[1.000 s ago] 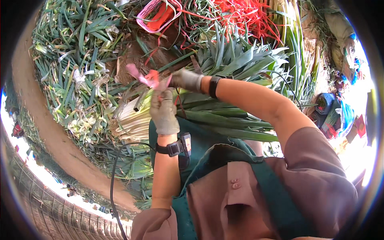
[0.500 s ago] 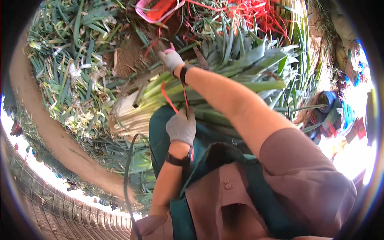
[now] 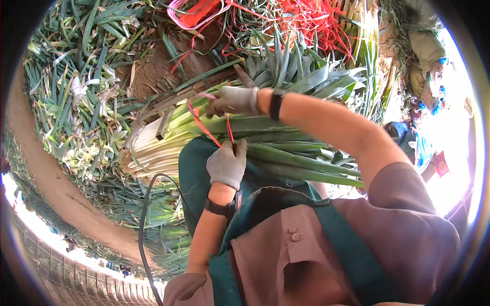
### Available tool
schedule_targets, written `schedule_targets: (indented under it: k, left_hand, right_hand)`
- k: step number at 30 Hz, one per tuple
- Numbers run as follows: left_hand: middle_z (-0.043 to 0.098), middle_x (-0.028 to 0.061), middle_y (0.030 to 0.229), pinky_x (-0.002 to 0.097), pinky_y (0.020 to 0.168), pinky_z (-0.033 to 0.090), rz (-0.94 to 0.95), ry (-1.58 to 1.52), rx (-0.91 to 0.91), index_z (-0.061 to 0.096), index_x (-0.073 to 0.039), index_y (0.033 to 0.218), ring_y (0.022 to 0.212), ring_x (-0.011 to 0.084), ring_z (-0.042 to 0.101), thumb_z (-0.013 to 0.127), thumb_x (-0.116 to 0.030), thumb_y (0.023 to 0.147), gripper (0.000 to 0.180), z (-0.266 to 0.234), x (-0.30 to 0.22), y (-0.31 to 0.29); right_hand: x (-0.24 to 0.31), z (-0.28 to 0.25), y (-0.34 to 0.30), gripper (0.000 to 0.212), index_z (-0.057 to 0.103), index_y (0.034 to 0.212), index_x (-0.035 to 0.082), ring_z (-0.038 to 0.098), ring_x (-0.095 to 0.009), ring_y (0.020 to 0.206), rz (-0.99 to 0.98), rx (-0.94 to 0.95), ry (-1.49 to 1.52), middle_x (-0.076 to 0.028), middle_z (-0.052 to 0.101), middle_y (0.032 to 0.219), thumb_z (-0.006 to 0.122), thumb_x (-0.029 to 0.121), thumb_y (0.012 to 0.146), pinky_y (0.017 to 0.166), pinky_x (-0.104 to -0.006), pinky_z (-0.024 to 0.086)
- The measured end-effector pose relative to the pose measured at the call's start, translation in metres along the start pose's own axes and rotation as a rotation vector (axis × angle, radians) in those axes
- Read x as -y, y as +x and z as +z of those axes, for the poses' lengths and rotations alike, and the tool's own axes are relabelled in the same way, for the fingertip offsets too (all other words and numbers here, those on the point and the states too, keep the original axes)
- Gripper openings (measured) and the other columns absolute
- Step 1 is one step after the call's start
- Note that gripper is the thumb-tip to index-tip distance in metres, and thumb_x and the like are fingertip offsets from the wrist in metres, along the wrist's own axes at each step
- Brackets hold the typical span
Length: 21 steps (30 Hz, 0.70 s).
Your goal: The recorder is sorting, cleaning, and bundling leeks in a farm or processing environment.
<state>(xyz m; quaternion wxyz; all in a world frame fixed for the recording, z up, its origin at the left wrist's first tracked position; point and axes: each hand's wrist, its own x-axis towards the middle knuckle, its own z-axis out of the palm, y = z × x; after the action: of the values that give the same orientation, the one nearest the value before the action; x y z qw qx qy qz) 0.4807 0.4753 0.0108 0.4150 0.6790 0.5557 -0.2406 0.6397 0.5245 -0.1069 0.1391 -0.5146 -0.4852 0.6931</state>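
Note:
A thick bundle of leeks (image 3: 173,130) lies across in front of me, white root ends to the left and green leaves to the right. A red plastic strap (image 3: 203,130) runs around it. My left hand (image 3: 227,163), in a grey glove, is closed on the strap at the near side of the bundle. My right hand (image 3: 234,100), gloved too, is closed above the far side with a pink strap end by its fingers. The strap's underside is hidden.
Loose leeks and leaf trimmings (image 3: 76,107) heap up at the left. A pink-rimmed basket (image 3: 176,23) with red material stands at the far side, beside a tangle of red straps (image 3: 316,23). A black cable (image 3: 143,229) hangs by my left arm.
My right hand has come back from beyond the bundle, toward me, to above the leeks, bringing the strap end along. The left hand keeps its hold on the strap.

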Motion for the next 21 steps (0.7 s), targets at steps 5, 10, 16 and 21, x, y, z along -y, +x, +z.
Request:
schedule_targets:
  k: [5, 10, 16, 21]
  left_hand:
    - [0.068, 0.0149, 0.074, 0.0456, 0.069, 0.051, 0.029, -0.036, 0.028, 0.062, -0.005, 0.082, 0.074, 0.0358, 0.067, 0.061, -0.046, 0.083, 0.041, 0.0, -0.019, -0.003]
    - [0.068, 0.0115, 0.072, 0.0441, 0.067, 0.051, 0.067, 0.007, -0.033, 0.062, -0.006, 0.083, 0.071, 0.0334, 0.067, 0.065, -0.045, 0.08, 0.04, -0.004, -0.009, -0.005]
    - [0.067, 0.0105, 0.071, 0.0433, 0.067, 0.05, -0.016, -0.029, 0.076, 0.06, -0.008, 0.08, 0.071, 0.0327, 0.066, 0.067, -0.047, 0.08, 0.04, -0.012, -0.005, -0.007]
    - [0.067, 0.011, 0.071, 0.0437, 0.067, 0.05, 0.008, -0.083, 0.068, 0.06, -0.008, 0.078, 0.07, 0.0335, 0.066, 0.066, -0.046, 0.081, 0.039, -0.015, 0.002, -0.01]
  right_hand:
    - [-0.028, 0.049, 0.039, 0.031, 0.055, 0.069, 0.009, 0.046, -0.02, 0.049, 0.287, -0.877, 0.924, -0.003, 0.048, 0.056, 0.058, 0.032, 0.088, 0.048, -0.0343, 0.037]
    - [-0.005, 0.055, 0.062, 0.048, 0.063, 0.064, 0.003, 0.05, -0.027, 0.049, 0.472, -1.072, 0.708, -0.009, 0.055, 0.054, 0.058, 0.045, 0.087, 0.052, -0.0397, 0.04]
    - [0.003, 0.045, 0.071, 0.057, 0.069, 0.081, -0.005, 0.062, -0.046, 0.083, 0.694, -1.043, 0.374, -0.028, 0.062, 0.076, 0.057, 0.051, 0.084, 0.072, -0.0447, 0.049]
    - [-0.007, 0.04, 0.08, 0.057, 0.069, 0.08, -0.005, 0.064, -0.043, 0.075, 0.724, -1.126, 0.462, -0.026, 0.063, 0.07, 0.057, 0.05, 0.085, 0.065, -0.044, 0.047]
